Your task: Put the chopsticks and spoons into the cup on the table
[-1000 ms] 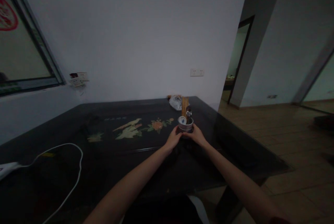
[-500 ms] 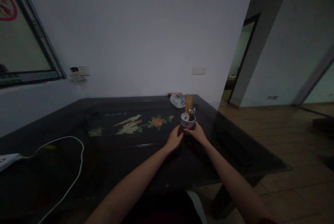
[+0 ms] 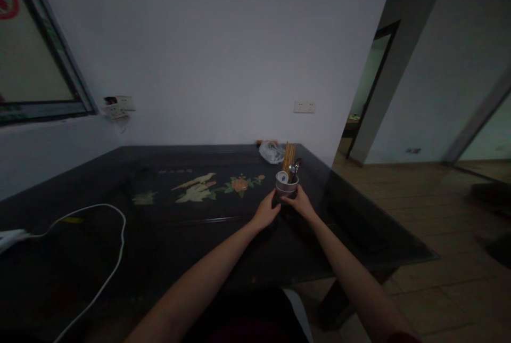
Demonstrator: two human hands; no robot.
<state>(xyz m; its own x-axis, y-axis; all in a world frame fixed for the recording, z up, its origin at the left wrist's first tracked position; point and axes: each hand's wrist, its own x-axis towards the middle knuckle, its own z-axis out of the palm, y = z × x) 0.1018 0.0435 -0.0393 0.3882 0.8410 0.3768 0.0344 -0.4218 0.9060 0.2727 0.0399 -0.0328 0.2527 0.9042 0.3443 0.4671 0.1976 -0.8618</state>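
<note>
A stack of pale bowls (image 3: 286,187) stands toward the right end of the dark table, clasped between my two hands. My left hand (image 3: 266,210) is curved against its left side. On the right and near side, my right hand (image 3: 300,203) presses with its thumb across the front. Several wooden chopsticks (image 3: 289,155) rise upright out of the top bowl. Beside them lean metal spoons (image 3: 294,168), and a small white cup with a blue mark (image 3: 282,177) is tilted at the left of the rim. The fingers behind the bowls are partly hidden.
Behind the bowls, a crumpled clear plastic bag (image 3: 271,152) lies near the wall. The dark table (image 3: 223,250) has a bird and flower picture on its top. A white cable (image 3: 122,242) curls across the left side from a white device (image 3: 11,237). Wall sockets (image 3: 304,107) sit above the table.
The camera view has shifted slightly. Both hands keep their hold on the bowls, with no clear movement of the bowls over the table.
</note>
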